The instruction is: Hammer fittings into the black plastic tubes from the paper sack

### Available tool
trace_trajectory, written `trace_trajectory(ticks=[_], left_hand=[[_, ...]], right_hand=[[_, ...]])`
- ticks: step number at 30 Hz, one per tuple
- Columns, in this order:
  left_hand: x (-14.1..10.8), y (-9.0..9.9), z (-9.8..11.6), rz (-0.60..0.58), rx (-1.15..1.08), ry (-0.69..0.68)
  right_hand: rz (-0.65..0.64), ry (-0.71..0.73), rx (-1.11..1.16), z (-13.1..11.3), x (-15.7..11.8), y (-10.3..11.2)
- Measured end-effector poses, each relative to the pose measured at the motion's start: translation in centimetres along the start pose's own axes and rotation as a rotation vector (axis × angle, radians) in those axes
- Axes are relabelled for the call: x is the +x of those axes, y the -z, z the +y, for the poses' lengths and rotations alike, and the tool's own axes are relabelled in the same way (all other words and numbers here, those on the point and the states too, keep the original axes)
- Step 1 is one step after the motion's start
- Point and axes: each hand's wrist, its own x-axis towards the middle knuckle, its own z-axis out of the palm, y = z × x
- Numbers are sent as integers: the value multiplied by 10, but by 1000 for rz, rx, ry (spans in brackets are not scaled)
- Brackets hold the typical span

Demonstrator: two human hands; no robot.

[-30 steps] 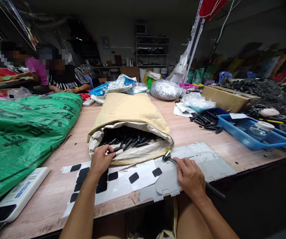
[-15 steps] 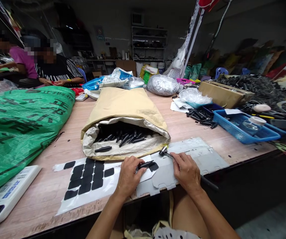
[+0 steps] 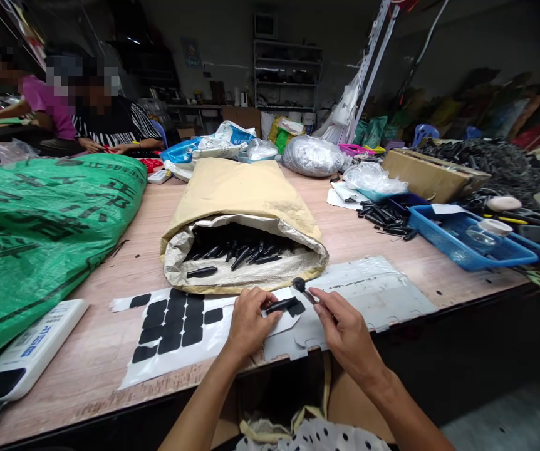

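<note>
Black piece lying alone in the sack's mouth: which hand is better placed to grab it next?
Probably the left hand: it's nearer the lone black piece, though it holds another black piece. The right hand is farther off, holding a tool.

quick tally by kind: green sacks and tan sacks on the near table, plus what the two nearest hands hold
Green sack: 1
Tan sack: 1
Black piece in left hand: 1
Tool in right hand: 1
Total: 4
</note>
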Motion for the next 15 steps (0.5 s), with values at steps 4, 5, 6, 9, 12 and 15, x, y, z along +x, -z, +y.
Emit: trace_trajectory(ticks=[4, 5, 6, 9, 12, 15], left_hand=[[1, 1, 0, -14, -17, 21], [1, 1, 0, -18, -18, 22], [2, 1, 1, -22, -15, 21], [2, 1, 2, -21, -1, 24], [2, 1, 3, -12, 0, 28], [1, 0, 2, -7, -12, 12]], right_hand=[[-60, 41, 28, -18, -5, -9], [-64, 49, 34, -20, -6, -11], [-69, 57, 34, -22, -8, -13], [-114, 80, -26, -24, -13, -16], [-164, 75, -86, -23, -16, -16], [-123, 76, -52, -19, -16, -14]])
